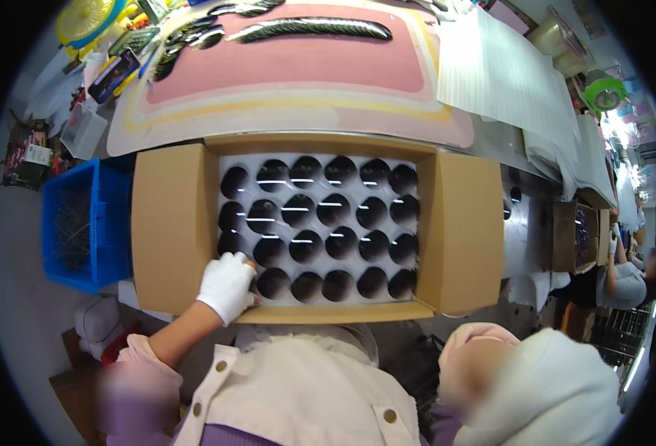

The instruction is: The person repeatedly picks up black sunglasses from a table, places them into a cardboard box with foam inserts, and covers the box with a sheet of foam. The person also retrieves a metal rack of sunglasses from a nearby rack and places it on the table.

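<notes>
A cardboard box [319, 315] with its side flaps folded out stands before me. Inside, rows of dark, glossy round lenses [337, 209] rest on a white padded sheet [319, 192]. My left hand [229, 287], in a white glove with some fingertips bare, reaches over the box's near left corner. Its fingers are at the lenses there and hide that corner, so I cannot tell if they grip one. At the lower right my right hand [551, 384] appears as a large, blurred white glove close to the camera; its fingers cannot be made out.
Beyond the box, overlapping lenses [317, 29] lie on a pink mat [289, 69]. White foam sheets [501, 78] are stacked right of it. A blue bin [95, 223] with thin wires stands left. Far right, a co-worker [623, 281] sits near another box [579, 237].
</notes>
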Tool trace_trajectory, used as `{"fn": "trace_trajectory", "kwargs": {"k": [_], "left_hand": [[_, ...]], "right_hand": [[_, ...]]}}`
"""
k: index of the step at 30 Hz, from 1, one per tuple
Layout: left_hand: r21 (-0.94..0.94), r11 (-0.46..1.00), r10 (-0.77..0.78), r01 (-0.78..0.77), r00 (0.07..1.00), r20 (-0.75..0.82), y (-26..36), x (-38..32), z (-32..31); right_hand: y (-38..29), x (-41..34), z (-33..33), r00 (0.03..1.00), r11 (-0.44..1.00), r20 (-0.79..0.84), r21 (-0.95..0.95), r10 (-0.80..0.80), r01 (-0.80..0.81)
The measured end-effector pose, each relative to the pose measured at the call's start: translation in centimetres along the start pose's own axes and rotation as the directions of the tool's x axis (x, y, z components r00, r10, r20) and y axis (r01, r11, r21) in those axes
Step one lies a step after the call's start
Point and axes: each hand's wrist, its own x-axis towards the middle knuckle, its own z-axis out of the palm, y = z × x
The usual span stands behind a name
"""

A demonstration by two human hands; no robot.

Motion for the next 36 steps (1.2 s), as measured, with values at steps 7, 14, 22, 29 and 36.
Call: {"fn": "trace_trajectory", "kwargs": {"k": [7,14,22,29,36], "left_hand": [[-0.144,0.93,0.29,-0.338,0.916,-0.277,2.4,1.2,-0.1],[0.016,0.926,0.378,-0.378,0.926,0.01,6.6,4.0,-0.4],[-0.057,0.925,0.377,-0.376,0.926,0.001,6.2,4.0,0.2],[-0.245,0.873,0.361,-0.422,0.896,-0.26,7.5,4.9,0.7],[-0.377,0.813,0.293,-0.443,0.872,-0.393,6.9,4.2,0.8]], "right_hand": [[-0.5,-0.6,-0.3,0.997,0.997,-0.014,-0.012,-0.072,0.072],[-0.6,-1.3,-0.2,0.994,0.994,-0.034,-0.029,-0.107,0.106],[-1.2,-1.7,-0.3,0.989,0.99,-0.064,-0.056,-0.13,0.127],[-0.8,-1.3,-0.5,0.99,0.989,-0.075,-0.09,-0.121,0.114],[0.1,-0.7,-1.0,0.988,0.987,-0.102,-0.121,-0.115,0.102]]}}
